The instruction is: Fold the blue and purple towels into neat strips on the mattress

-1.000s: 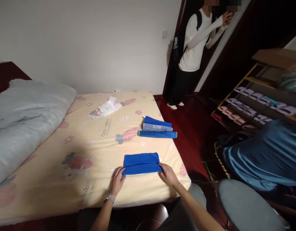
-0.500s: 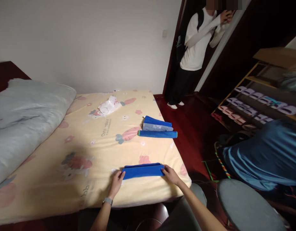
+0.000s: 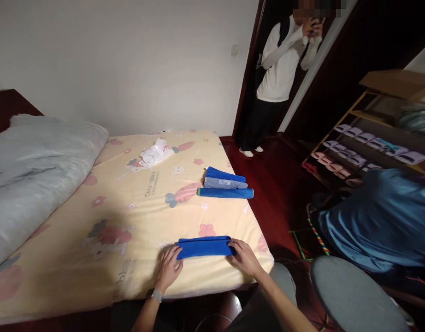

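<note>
A blue towel [image 3: 204, 247], folded into a narrow strip, lies near the front edge of the bed [image 3: 95, 258]. My left hand [image 3: 170, 269] presses flat on its left end. My right hand [image 3: 244, 256] rests on its right end, fingers over the cloth. Neither hand lifts it. Farther back, near the bed's right edge, sit three folded towels [image 3: 225, 183], two blue and one grey-blue, side by side.
A grey duvet [image 3: 36, 166] is piled on the left of the bed. A white plastic bag [image 3: 156, 152] lies near the wall. A person [image 3: 280, 74] stands in the doorway. A shoe rack [image 3: 371, 147] and blue bag [image 3: 378, 221] fill the right side.
The blue towel was folded once more toward me, from a wide rectangle to a narrow strip. Both hands now press on its ends.
</note>
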Tool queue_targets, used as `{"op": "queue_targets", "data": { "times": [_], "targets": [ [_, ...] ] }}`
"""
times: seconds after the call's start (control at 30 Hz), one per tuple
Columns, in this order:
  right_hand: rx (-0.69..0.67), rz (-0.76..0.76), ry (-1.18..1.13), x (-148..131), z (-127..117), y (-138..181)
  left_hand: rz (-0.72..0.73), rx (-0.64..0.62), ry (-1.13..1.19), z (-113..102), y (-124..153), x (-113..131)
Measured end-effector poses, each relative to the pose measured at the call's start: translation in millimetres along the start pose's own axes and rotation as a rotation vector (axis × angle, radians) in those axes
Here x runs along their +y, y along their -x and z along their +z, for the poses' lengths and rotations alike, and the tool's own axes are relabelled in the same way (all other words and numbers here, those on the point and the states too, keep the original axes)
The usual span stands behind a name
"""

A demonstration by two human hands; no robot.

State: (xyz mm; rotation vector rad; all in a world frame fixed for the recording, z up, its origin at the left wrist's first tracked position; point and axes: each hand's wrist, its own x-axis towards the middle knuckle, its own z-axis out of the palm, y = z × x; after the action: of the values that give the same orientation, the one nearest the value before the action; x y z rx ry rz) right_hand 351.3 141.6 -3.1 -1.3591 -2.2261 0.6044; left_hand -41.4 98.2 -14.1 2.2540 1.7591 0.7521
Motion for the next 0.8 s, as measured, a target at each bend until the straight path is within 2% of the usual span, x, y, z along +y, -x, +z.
{"op": "queue_targets", "data": {
  "times": [0.07,0.17,0.27,0.4,0.53,0.6,0.7,0.8],
  "targets": [
    [-0.02,0.007,0.015,3.7,4.9,-1.2,0.039,-0.072,-0.033,0.7,-0.8,0.6],
    [0.0,0.045,-0.05,11.7,12.7,-9.9,-0.011,-0.078,0.011,6.4,-10.8,-4.8],
    [0.023,0.111,-0.215,19.3,15.3,-23.0,-0.129,-0.041,0.157,14.8,-26.2,-15.0],
    [0.015,0.288,-0.469,28.2,13.3,-40.7,-0.335,0.008,0.323,24.6,-47.7,-24.6],
    [0.039,0.47,-0.582,31.5,11.9,-55.8,-0.443,0.035,0.429,26.3,-65.0,-24.1],
    [0.049,0.509,-0.622,28.8,10.9,-61.3,-0.434,0.025,0.476,23.1,-69.6,-21.9],
    [0.076,0.524,-0.681,17.3,3.3,-67.2,-0.355,-0.074,0.571,15.0,-68.6,-18.0],
    [0.13,0.504,-0.728,-5.5,-19.1,-72.9,-0.244,-0.177,0.531,8.6,-59.9,-11.3]
  ]
}}
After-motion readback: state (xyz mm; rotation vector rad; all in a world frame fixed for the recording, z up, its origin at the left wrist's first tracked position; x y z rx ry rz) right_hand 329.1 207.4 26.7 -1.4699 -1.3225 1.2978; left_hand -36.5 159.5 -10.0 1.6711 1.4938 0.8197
